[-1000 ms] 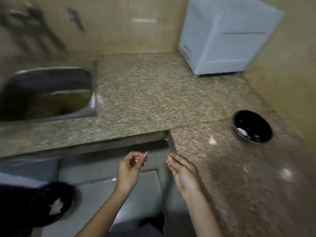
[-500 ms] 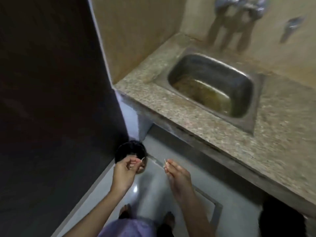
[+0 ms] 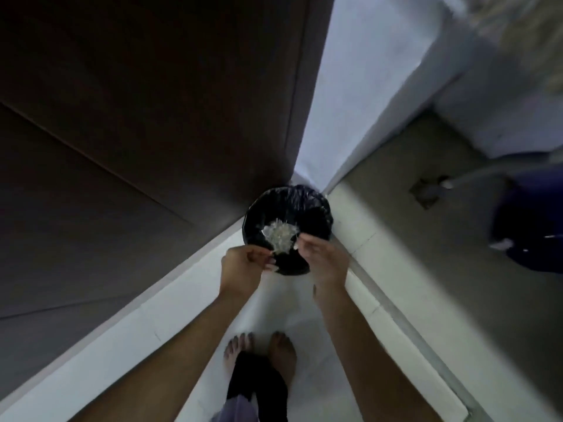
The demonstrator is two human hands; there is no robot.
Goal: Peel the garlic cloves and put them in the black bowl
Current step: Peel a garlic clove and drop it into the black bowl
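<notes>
Both the left hand (image 3: pixel 245 264) and right hand (image 3: pixel 324 263) pinch pale papery skin scraps (image 3: pixel 295 247) over the round black-lined bin (image 3: pixel 301 199); best released low, centred.

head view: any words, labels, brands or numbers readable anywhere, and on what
None: no text can be read anywhere in this view.
The black bin liner, the garlic peels in it, the dark door, the white wall and the dark blue container at right show no lettering, and the picture is motion-blurred.
</notes>
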